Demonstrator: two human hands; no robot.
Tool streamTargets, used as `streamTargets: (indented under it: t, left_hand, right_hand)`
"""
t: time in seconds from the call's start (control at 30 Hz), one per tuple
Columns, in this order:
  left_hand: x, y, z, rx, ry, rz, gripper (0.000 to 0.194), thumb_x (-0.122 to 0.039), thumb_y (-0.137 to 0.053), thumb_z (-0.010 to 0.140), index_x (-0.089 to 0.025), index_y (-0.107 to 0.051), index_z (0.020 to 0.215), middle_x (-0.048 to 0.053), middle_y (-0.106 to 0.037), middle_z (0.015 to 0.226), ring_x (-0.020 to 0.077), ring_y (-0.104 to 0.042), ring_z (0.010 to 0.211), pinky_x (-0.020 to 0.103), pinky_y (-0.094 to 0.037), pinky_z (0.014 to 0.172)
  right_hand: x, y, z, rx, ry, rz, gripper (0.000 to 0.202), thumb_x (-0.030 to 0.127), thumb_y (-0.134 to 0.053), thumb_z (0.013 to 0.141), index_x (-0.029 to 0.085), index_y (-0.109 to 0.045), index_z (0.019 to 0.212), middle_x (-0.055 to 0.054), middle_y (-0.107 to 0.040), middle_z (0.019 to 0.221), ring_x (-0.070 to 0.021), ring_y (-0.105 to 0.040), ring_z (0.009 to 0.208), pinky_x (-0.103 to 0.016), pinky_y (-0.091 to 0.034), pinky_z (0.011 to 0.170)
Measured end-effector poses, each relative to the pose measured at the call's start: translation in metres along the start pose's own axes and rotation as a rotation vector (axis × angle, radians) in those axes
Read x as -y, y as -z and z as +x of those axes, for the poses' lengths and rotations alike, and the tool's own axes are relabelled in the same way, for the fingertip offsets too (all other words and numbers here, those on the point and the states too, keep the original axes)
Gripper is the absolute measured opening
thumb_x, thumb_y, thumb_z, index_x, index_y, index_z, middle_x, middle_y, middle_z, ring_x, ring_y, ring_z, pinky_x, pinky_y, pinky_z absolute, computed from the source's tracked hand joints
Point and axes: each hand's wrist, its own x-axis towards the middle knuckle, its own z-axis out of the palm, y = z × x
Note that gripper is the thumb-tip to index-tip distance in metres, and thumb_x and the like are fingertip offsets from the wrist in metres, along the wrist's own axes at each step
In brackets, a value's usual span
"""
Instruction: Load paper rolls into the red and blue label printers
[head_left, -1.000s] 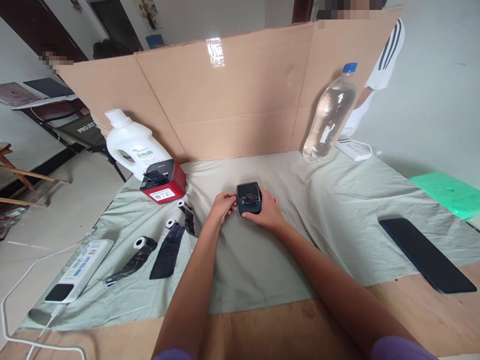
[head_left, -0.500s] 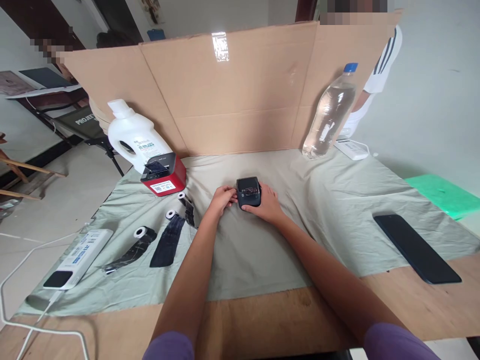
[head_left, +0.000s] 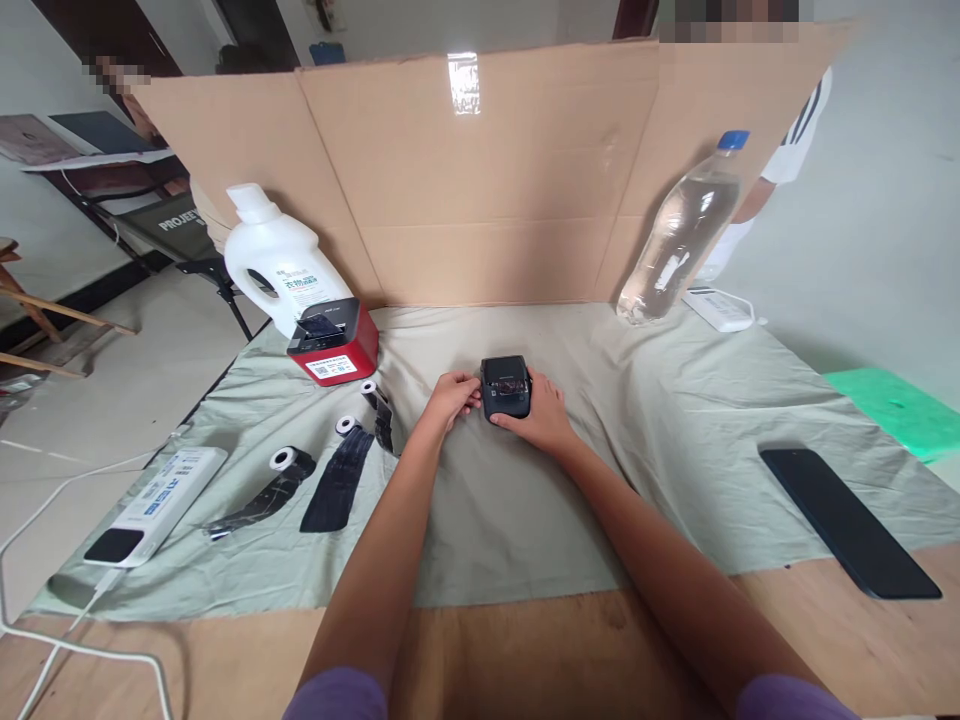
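Observation:
A small black portable printer [head_left: 507, 388] with a dark label window sits on the cloth in the middle. Wrapped round its right side is my right hand [head_left: 544, 412], thumb along the front edge. My left hand [head_left: 456, 398] is closed at the printer's left edge, its bent fingertips pressed to that side; exactly what they pinch there is too small to tell. To the left lie several rolls of black ribbon, partly unwound: one near roll [head_left: 292, 463], a middle one [head_left: 341, 480] and a far one [head_left: 377, 405].
A red and black printer [head_left: 337, 345] stands before a white detergent bottle [head_left: 279, 255]. A water bottle [head_left: 682, 240] leans against the cardboard screen [head_left: 480, 180]. A phone [head_left: 847, 520] lies right, a white power bank [head_left: 157, 505] with cable left. A person stands behind the screen.
The view has shifted slightly, so most things appear a little further right. Both hands stay at the black printer with nearly the same hold.

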Motion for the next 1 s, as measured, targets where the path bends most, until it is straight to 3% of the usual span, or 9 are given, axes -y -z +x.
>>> streamTargets:
  t: [0.13,0.27,0.4,0.53,0.77,1.0]
  left_hand:
    - [0.0,0.002,0.0,0.028,-0.008,-0.026,0.014,-0.019,-0.068,0.079,-0.016,-0.057,0.07,-0.001,-0.059,0.058,0.0071,-0.057,0.045,0.014,-0.031,0.039]
    - [0.005,-0.003,0.0,-0.012,-0.114,-0.067,0.003,-0.017,-0.061,0.081,-0.016,-0.063,0.083,-0.003,-0.06,0.061,0.0082,-0.057,0.048,0.016,-0.032,0.04]
    - [0.016,-0.013,0.0,-0.138,-0.266,-0.092,0.018,-0.017,-0.056,0.085,-0.017,-0.07,0.095,-0.005,-0.058,0.062,0.0073,-0.052,0.053,0.017,-0.039,0.049]
    - [0.023,-0.015,0.001,-0.173,-0.415,-0.07,0.023,-0.02,-0.057,0.085,-0.015,-0.076,0.096,0.0,-0.067,0.071,0.0116,-0.06,0.068,0.02,-0.048,0.064]
    - [0.02,-0.015,0.004,-0.124,-0.359,-0.051,0.045,-0.034,-0.057,0.094,-0.017,-0.066,0.134,0.003,-0.073,0.082,0.0173,-0.068,0.084,0.024,-0.053,0.072]
    - [0.024,-0.015,0.01,-0.115,-0.407,0.018,0.044,-0.043,-0.054,0.096,-0.019,-0.07,0.129,0.006,-0.076,0.109,0.0211,-0.067,0.109,0.031,-0.053,0.095]
  right_hand:
    - [-0.001,0.0,0.0,-0.006,-0.001,-0.001,0.1,0.062,-0.078,0.066,0.019,-0.039,0.147,-0.018,-0.056,0.138,-0.0398,-0.052,0.129,-0.053,-0.038,0.106]
    - [-0.001,0.0,0.0,-0.006,-0.012,0.011,0.101,0.062,-0.079,0.065,0.02,-0.038,0.147,-0.017,-0.057,0.138,-0.0398,-0.053,0.128,-0.055,-0.037,0.106]
    - [0.001,0.001,0.0,-0.001,-0.028,0.008,0.103,0.061,-0.08,0.065,0.019,-0.037,0.148,-0.019,-0.056,0.141,-0.0408,-0.051,0.13,-0.055,-0.036,0.108]
    - [0.001,0.001,0.0,0.0,-0.025,0.018,0.103,0.061,-0.079,0.065,0.018,-0.037,0.148,-0.019,-0.054,0.142,-0.0411,-0.05,0.131,-0.056,-0.036,0.108]
    - [-0.002,0.0,-0.001,-0.015,-0.001,0.024,0.103,0.063,-0.078,0.066,0.017,-0.037,0.149,-0.019,-0.054,0.143,-0.0412,-0.049,0.133,-0.055,-0.036,0.109]
    - [-0.001,0.001,-0.001,-0.015,0.016,0.028,0.1,0.062,-0.077,0.067,0.021,-0.038,0.149,-0.018,-0.056,0.141,-0.0402,-0.052,0.13,-0.056,-0.038,0.106]
